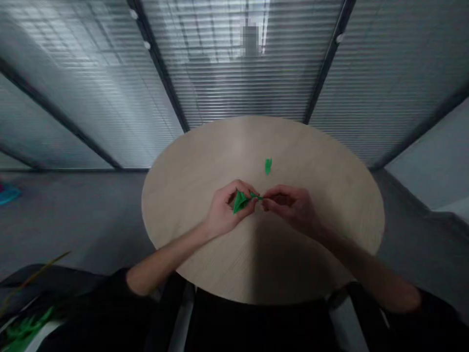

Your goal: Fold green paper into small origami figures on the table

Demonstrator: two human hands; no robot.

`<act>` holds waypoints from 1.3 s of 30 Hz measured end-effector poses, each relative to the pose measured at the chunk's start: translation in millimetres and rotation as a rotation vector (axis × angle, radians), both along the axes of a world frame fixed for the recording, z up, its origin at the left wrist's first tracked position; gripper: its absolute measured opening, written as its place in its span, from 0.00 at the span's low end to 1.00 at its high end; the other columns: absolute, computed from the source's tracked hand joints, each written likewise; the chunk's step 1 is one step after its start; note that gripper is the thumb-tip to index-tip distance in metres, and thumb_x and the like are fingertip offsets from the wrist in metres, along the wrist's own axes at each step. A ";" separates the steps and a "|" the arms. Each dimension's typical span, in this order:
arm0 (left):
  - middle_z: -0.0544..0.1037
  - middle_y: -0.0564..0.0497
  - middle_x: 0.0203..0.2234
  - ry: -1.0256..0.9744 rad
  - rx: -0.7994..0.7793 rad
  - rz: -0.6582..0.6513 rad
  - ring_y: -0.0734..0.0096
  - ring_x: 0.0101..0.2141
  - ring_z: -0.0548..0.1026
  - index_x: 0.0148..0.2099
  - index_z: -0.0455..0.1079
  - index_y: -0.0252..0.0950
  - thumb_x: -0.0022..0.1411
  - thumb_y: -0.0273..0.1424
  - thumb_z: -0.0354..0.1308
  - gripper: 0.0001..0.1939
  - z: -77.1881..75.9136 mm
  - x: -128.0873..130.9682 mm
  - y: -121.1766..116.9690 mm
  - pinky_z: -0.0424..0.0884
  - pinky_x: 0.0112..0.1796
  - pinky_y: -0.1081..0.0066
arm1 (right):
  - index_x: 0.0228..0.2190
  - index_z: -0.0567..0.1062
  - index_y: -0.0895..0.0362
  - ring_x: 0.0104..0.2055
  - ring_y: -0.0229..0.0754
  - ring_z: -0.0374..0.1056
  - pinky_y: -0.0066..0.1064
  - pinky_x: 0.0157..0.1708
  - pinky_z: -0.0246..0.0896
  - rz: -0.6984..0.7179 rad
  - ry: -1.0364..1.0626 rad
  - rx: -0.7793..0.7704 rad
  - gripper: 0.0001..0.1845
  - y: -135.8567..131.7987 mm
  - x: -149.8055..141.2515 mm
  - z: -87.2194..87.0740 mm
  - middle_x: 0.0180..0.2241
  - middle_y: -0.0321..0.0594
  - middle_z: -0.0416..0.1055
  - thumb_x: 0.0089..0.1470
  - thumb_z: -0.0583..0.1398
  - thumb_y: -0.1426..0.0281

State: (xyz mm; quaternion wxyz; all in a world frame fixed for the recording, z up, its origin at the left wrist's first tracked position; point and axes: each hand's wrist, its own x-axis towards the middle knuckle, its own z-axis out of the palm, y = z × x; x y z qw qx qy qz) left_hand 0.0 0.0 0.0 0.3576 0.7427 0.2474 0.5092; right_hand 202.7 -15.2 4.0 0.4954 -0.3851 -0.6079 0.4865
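Above the middle of the round table, my left hand (230,208) is closed around a folded piece of green paper (240,200). The wide, creased end of the paper shows between thumb and fingers, and its narrow end points to the right. My right hand (291,203) pinches that thin tip between thumb and fingertips. The fingers cover part of the narrow end. Farther back on the tabletop lies a small separate green piece (268,165), apart from both hands; its exact shape is too small to make out.
The round wooden table (190,161) stands before me, with glass panels and blinds (249,83) behind it. At the lower left are green material (29,327) and a dark chair-like shape (44,278). A blue object (9,194) lies on the floor at far left.
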 end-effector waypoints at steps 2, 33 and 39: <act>0.79 0.47 0.37 -0.011 -0.012 -0.007 0.71 0.37 0.78 0.37 0.67 0.36 0.64 0.25 0.64 0.07 0.7 -0.7 0.0 0.73 0.39 0.69 | 0.30 0.81 0.57 0.26 0.35 0.75 0.24 0.28 0.70 0.004 -0.008 -0.002 0.09 0.8 -0.3 -0.7 0.25 0.38 0.80 0.49 0.71 0.65; 0.80 0.50 0.33 -0.033 -0.208 0.012 0.74 0.32 0.76 0.33 0.65 0.37 0.62 0.28 0.65 0.10 7.5 2.8 -0.5 0.72 0.35 0.71 | 0.30 0.79 0.58 0.26 0.35 0.73 0.26 0.28 0.70 0.058 -0.026 -0.011 0.11 0.5 -2.1 -0.4 0.25 0.37 0.77 0.55 0.68 0.62; 0.79 0.48 0.34 0.017 -0.211 0.010 0.72 0.33 0.76 0.35 0.68 0.36 0.60 0.27 0.65 0.07 8.7 -0.2 0.0 0.72 0.34 0.71 | 0.29 0.78 0.58 0.25 0.34 0.73 0.26 0.27 0.69 0.034 -0.013 -0.015 0.12 1.0 -1.4 -0.7 0.24 0.36 0.76 0.54 0.68 0.61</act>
